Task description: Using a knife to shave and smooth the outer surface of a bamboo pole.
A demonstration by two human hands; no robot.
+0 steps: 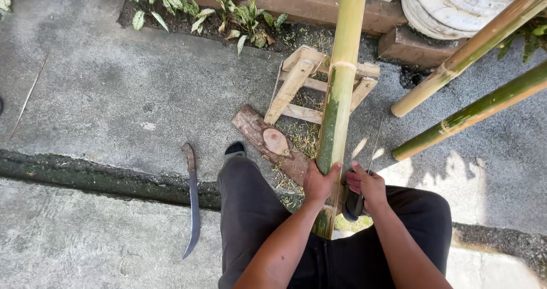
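Left hand (pixel 319 182) grips the bamboo pole (pixel 341 84); right hand (pixel 367 186), just beside, clasps a knife (pixel 356 200)

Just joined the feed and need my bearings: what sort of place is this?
Probably an outdoor yard used for bamboo work: a concrete floor, a plant bed along a wall, spare bamboo poles, and a curved machete lying on the ground.

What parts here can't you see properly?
Head view only:
- Near end of the bamboo pole: hidden behind the left hand and the lap.
- Tool in the right hand: handle covered by the fingers, blade thin and hard to follow.
- White bucket: cut off by the top edge.
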